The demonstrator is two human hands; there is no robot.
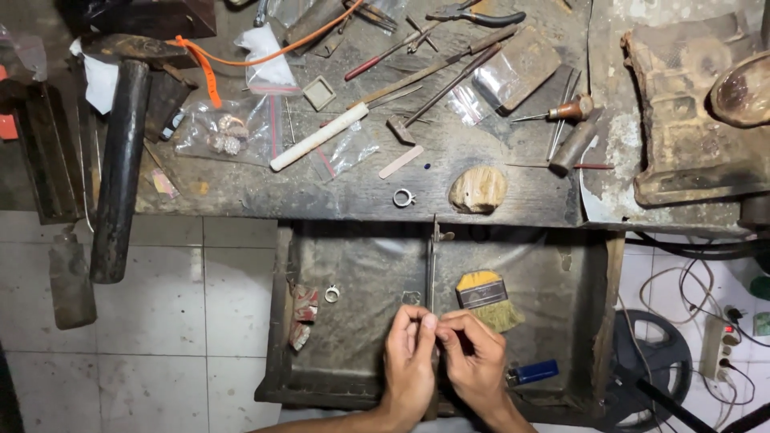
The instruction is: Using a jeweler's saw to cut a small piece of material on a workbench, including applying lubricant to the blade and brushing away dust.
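My left hand and my right hand meet over an open wooden drawer. Their fingertips pinch together at the near end of a thin metal tool that runs from the bench edge toward me. What the fingertips grip besides the tool is too small to tell. A small silver ring lies in the drawer to the left of my hands. Another silver ring rests on the bench edge above. A short brush with yellow bristles lies just right of the tool.
The worn wooden bench carries files, pliers, plastic bags, a white-handled tool and a tan lump. A big dark hammer overhangs the left edge. A blue lighter lies by my right wrist. Cables and a power strip lie on the tiled floor.
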